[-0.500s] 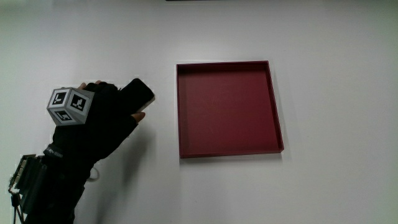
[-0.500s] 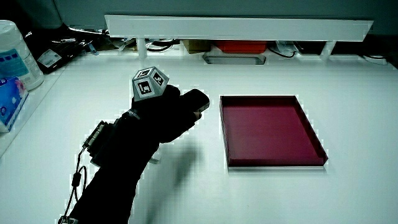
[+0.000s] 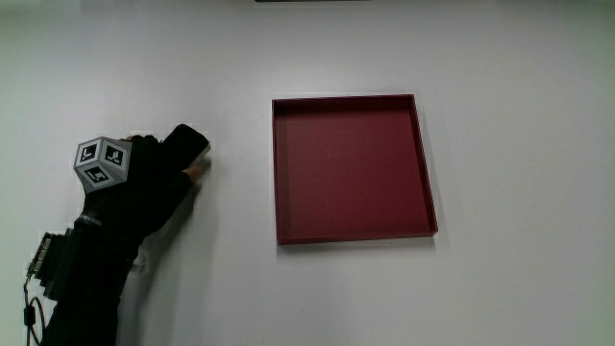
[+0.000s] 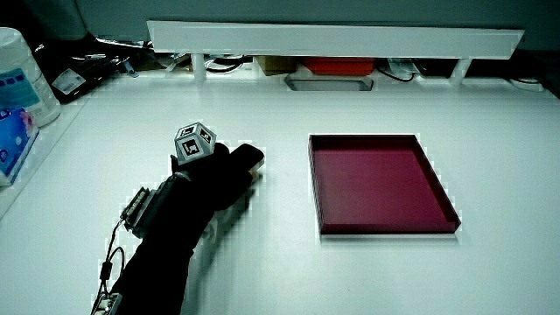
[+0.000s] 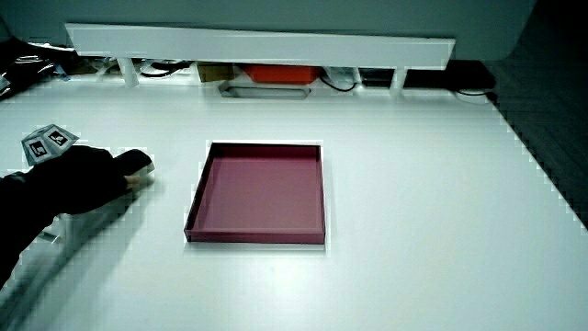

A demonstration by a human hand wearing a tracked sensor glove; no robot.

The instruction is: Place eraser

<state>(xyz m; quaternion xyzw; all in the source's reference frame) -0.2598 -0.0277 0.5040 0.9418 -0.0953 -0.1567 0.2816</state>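
The hand (image 3: 144, 189) in its black glove lies low over the white table, beside the dark red tray (image 3: 348, 169) and a short gap from it. Its fingers are curled on a black eraser (image 3: 189, 144), whose end sticks out past the fingertips toward the tray. The patterned cube (image 3: 102, 161) sits on the back of the hand. In both side views the hand (image 4: 208, 177) (image 5: 79, 175) holds the eraser (image 4: 249, 157) (image 5: 139, 163) close to the tabletop. The square, shallow tray (image 4: 378, 179) (image 5: 259, 190) has nothing in it.
A low white partition (image 4: 332, 39) runs along the table's edge farthest from the person, with cables and small items under it. A white canister (image 4: 19, 77) and a blue pack (image 4: 12, 140) stand at the table's edge in a side view.
The hand with the eraser has drawn back from the tray and dropped lower toward the tabletop. The tray has not moved.
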